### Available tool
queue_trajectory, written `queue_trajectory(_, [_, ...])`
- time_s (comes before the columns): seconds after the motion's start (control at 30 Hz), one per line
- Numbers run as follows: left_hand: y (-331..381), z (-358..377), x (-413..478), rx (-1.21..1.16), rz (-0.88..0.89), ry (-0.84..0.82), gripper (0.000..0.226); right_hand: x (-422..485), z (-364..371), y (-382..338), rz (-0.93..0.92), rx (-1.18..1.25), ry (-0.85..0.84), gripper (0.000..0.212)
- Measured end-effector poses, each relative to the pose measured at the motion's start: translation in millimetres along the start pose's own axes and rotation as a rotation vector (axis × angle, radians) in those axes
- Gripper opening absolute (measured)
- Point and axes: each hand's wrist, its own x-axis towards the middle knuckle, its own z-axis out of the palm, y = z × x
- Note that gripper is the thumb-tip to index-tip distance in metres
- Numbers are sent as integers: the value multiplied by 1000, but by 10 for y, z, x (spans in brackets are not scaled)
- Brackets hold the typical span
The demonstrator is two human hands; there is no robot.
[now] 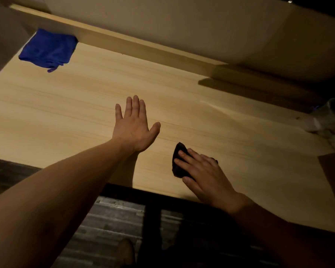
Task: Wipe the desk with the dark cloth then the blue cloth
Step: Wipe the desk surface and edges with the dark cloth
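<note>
Right hand [199, 171] presses crumpled dark cloth [177, 165] on desk [66, 117]; left hand [133, 126] flat, fingers spread.

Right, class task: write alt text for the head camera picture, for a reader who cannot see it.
A person's right hand presses a dark cloth flat on a pale wooden desk near its front edge, while the left hand is spread open further in. A folded blue cloth lies alone at the far left corner.
</note>
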Motion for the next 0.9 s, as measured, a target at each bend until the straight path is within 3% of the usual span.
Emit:
queue_trajectory(0.27, [-84,-31,72,-58,38,-45,101,-217,251,-299,-2,98,82,48])
queue_trajectory(0.43, [-234,-267,-68,-346,79,-52,85,-234,265,-659,25,206,76,43])
queue_trajectory(0.53, [-243,-410,-586,-811,-30,-37,65,-35,-31,-908,17,283,94,41])
queue_trajectory(0.63, [-238,-603,-984,-1578,-408,-342,52,348,-440,-1138,9,247,154,47])
queue_trajectory(0.7, [-285,-732,-1150,-1963,-502,-543,51,620,-693,-1287,-39,187,153,51])
queue_trajectory(0.73, [-308,-789,-1201,-2116,-489,-564,48,751,-801,-1347,-78,152,129,53])
queue_trajectory(0.8, [-380,-923,-1241,-2325,-461,-512,48,993,-986,-1434,-174,99,88,55])
queue_trajectory(0.9, [-500,-1073,-1175,-2400,-483,-431,49,1297,-1186,-1502,-271,66,71,54])
